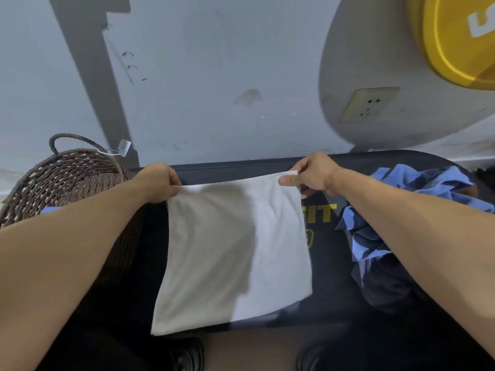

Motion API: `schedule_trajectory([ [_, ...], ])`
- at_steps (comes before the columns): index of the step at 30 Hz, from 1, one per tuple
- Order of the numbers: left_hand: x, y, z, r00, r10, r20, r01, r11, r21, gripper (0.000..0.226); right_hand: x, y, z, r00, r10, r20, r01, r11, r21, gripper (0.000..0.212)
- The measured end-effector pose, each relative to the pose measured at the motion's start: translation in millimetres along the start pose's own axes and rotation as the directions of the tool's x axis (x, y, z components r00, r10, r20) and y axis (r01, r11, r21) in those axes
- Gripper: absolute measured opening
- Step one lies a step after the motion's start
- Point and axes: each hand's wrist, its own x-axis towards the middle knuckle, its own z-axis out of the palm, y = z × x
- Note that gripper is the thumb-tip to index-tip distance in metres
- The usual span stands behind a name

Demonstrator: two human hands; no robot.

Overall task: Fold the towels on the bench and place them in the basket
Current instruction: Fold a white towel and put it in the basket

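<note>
White towel [235, 250] spread flat on black bench [329, 277], smooth, far corners pinched by left hand [158, 180] and right hand [310, 174].

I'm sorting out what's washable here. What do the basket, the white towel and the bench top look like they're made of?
Basket: twisted brown cord or rope, woven in rows with pale flecks; matte.
White towel: thin soft cloth, probably cotton or microfibre; it hangs limp with faint creases.
Bench: black padded top, likely vinyl or faux leather; smooth, faintly shiny, with printed yellow letters.
</note>
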Motion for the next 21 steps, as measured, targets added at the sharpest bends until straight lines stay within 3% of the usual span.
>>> schedule_trajectory([
  [3, 4, 5, 7, 0.996, -0.066, -0.054, 0.065, 0.998, -0.01, 0.006, 5, 6, 6, 0.996, 0.026, -0.087, -0.02, 0.997, 0.078, 0.046],
  [8, 12, 7, 7, 0.972, -0.199, -0.123, 0.212, 0.973, 0.096, 0.027, 12, 11, 12, 0.992, 0.095, -0.088, -0.086, 0.99, 0.109, 0.021],
  [10, 11, 5, 7, 0.959, -0.252, -0.129, 0.263, 0.962, 0.078, 0.027, 15, 12, 14, 0.984, 0.126, -0.129, -0.108, 0.985, 0.133, 0.022],
  [13, 8, 3, 11, 0.959, -0.221, -0.176, 0.227, 0.974, 0.011, 0.011, 19, 14, 16, 0.971, 0.162, -0.174, -0.134, 0.978, 0.162, 0.036],
  [16, 7, 9, 16, 0.949, -0.192, -0.251, 0.225, 0.968, 0.11, 0.019, 22, 12, 17, 0.961, 0.182, -0.209, -0.159, 0.979, 0.125, 0.047],
  [18, 8, 27, 19, 0.955, -0.088, -0.284, 0.122, 0.987, 0.103, 0.023, 20, 8, 17, 0.959, 0.181, -0.219, -0.169, 0.983, 0.074, 0.048],
  [21, 3, 73, 28, 0.97, 0.117, -0.215, -0.164, 0.963, -0.215, 0.013, 12, 6, 17, 0.965, 0.156, -0.21, -0.158, 0.987, 0.01, 0.045],
])
